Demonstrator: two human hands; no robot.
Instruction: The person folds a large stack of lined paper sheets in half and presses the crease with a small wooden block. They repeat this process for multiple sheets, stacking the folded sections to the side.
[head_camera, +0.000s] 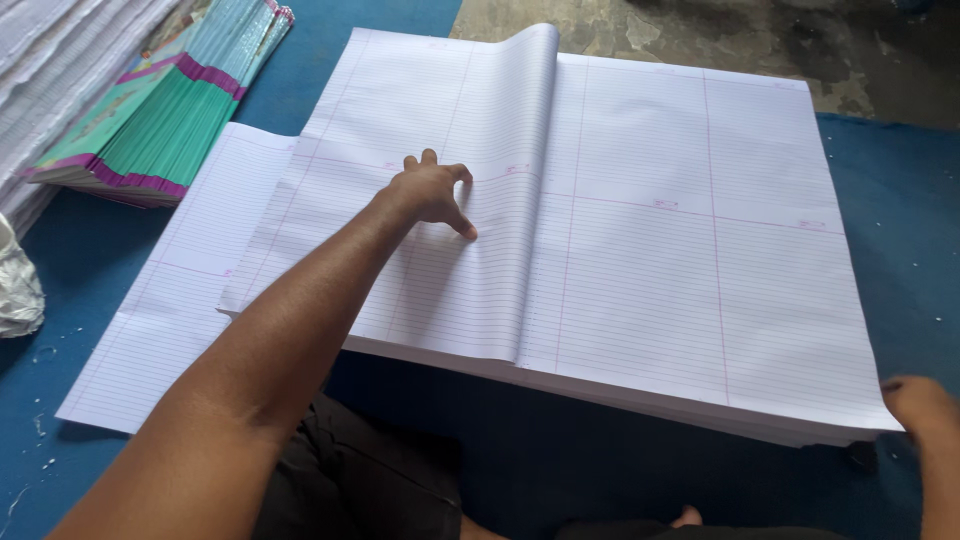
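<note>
A thick stack of large white ruled sheets (700, 280) with pink margin lines lies on a blue mat (900, 200). Its top sheet (480, 110) is folded over from the right, with the fold curling up along the middle. My left hand (430, 192) rests flat on this folded sheet near its centre, fingers loosely bent and one fingertip pressing down, holding nothing. My right hand (922, 405) is only partly in view at the stack's near right corner, touching the paper's edge; its grip is hidden.
A separate ruled sheet (170, 300) sticks out under the stack at the left. A pile of teal and magenta covers (160, 120) and a white paper stack (50, 60) sit at the back left. Bare concrete floor (700, 40) lies beyond.
</note>
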